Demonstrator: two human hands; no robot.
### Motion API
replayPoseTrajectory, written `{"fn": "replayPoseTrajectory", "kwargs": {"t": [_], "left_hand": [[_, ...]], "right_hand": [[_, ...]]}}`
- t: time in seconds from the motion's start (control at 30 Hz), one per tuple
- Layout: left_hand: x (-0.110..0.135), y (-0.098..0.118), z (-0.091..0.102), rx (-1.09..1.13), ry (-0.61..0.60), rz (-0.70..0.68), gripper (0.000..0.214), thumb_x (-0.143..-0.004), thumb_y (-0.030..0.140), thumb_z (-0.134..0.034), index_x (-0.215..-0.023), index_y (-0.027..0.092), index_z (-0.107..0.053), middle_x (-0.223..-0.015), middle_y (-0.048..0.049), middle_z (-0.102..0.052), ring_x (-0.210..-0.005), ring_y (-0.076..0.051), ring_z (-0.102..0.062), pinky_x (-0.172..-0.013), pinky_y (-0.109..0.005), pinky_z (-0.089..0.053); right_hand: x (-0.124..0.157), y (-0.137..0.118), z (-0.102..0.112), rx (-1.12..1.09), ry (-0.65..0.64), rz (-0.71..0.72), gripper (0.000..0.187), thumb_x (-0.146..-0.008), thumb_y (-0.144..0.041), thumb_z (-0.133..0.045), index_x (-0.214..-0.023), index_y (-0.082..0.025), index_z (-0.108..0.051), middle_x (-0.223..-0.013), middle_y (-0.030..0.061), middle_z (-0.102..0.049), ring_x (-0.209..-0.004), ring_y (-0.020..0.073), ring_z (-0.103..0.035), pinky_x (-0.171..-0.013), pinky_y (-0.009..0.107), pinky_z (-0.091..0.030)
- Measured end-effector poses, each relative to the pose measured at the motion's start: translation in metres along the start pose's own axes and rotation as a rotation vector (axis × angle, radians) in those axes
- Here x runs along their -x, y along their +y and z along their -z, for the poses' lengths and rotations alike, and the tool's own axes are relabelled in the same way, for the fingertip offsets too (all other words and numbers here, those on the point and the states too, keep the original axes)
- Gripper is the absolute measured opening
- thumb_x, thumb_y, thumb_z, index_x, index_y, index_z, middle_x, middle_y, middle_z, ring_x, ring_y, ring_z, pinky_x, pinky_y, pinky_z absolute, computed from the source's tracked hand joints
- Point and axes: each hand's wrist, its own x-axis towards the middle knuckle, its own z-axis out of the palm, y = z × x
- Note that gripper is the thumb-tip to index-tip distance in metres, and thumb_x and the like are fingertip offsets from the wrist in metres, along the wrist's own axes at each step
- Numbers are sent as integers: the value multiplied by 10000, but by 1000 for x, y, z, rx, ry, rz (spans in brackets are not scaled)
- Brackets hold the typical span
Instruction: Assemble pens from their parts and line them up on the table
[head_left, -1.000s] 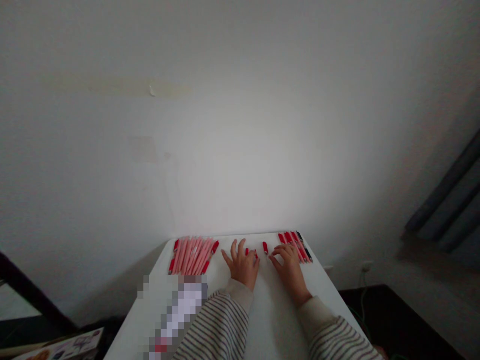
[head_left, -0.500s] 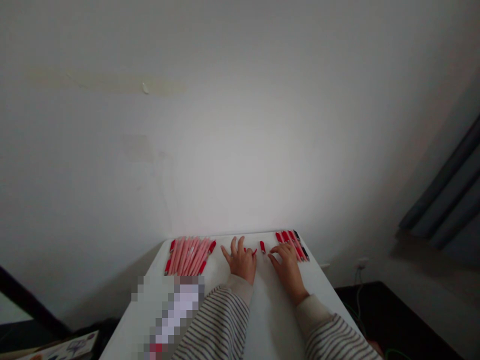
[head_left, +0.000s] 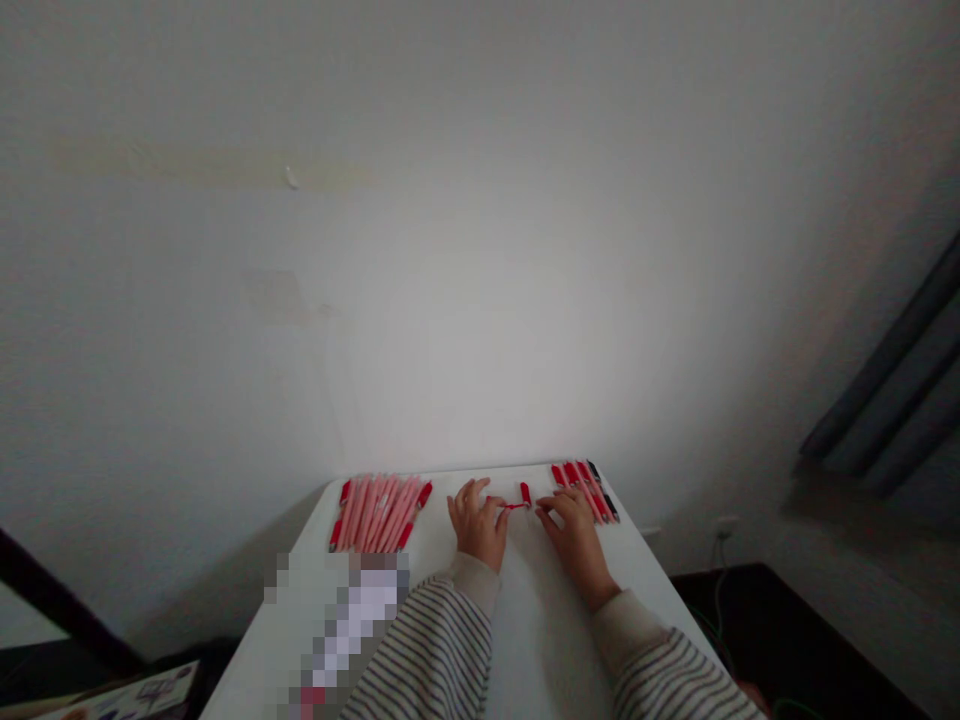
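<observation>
My left hand (head_left: 480,525) is over the middle of the white table (head_left: 529,610). Its thumb and index finger pinch a thin red stick (head_left: 516,506), perhaps a pen refill, which points right. My right hand (head_left: 574,522) is closed in a pinch just across from the stick's tip. Whatever its fingertips hold is too small to make out. Between the two hands, toward the wall, lies a short red pen part (head_left: 525,492), like a cap or grip. Beside my right hand, a row of red pens (head_left: 581,476) is partly covered by its fingers.
Many pink pen barrels and red-ended pens (head_left: 379,512) lie in a fanned group at the table's left. A black pen (head_left: 611,505) ends the right row. Behind the table stands a wall (head_left: 480,300). A blurred-out patch (head_left: 360,610) covers the near left.
My left hand has drawn slightly left and curled its fingers, and more of the thin red stick shows in its pinch. The right hand has barely moved.
</observation>
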Motion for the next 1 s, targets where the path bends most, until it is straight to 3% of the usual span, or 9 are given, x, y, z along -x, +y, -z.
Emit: {"fn": "replayPoseTrajectory", "kwargs": {"t": [0.33,0.8,1.0], "left_hand": [[0,-4,4,82,29,-3,119,-797,259,-604,-829,276,-717,-1254,-33,-595,-1241,-237,-454,-1108,-505,-297],[0,-16,-7,117,18,-32,122,-798,254,-618,-836,291,-729,-1263,-30,-584,-1237,-232,-461,-1116,-507,-313],[-1,-19,-14,181,48,-92,137,-761,181,-648,-812,276,-734,-1206,-48,-599,-1191,-251,-498,-1075,-571,-346]], "right_hand": [[-1,-6,-1,26,-103,65,193,-893,-309,-544,-951,-259,-721,-846,56,-649,-915,220,-526,-841,380,-438],[-1,-12,0,13,-147,52,177,-884,-295,-568,-959,-260,-724,-819,50,-645,-912,222,-515,-855,387,-428],[1,-7,-4,-31,-152,48,153,-859,-260,-614,-960,-254,-729,-819,51,-641,-911,220,-498,-841,375,-429]]}}
